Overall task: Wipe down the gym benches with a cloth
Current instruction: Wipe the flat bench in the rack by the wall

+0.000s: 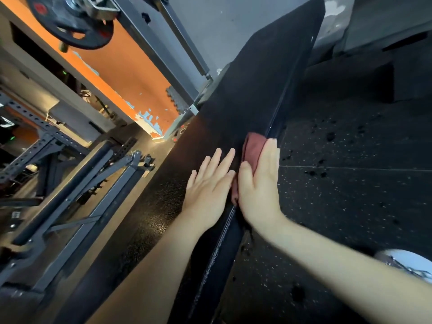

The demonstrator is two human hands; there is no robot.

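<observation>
A long black padded bench (245,94) runs from the lower middle up to the top right of the head view. My left hand (210,181) lies flat on its top, fingers straight and spread. My right hand (259,181) presses a dark red cloth (253,146) against the bench's right side edge, fingers straight along the edge and thumb on top of the cloth. Most of the cloth is hidden under that hand.
A black steel rack frame (77,183) stands left of the bench. A weight plate (70,24) on a bar hangs at top left beside an orange wall (121,66). Speckled rubber floor (362,183) lies to the right, and my white shoe (406,263) is at bottom right.
</observation>
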